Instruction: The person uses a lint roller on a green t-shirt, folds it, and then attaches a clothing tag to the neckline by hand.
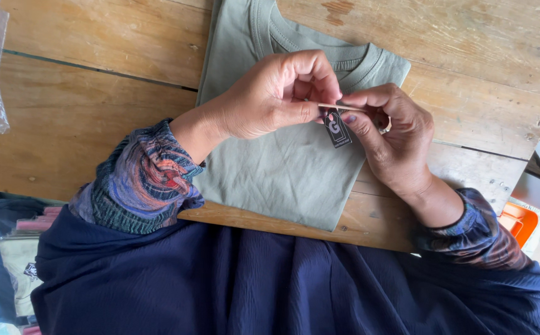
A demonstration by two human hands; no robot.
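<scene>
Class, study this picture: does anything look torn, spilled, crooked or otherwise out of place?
Nothing stands out. The folded sage-green T-shirt lies flat and neat on the wooden table. Both hands, left hand and right hand, pinch a small black hang tag above it.

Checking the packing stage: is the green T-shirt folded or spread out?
Folded. The green T-shirt lies as a compact rectangle on the wooden table, collar on top, sleeves tucked out of sight.
</scene>
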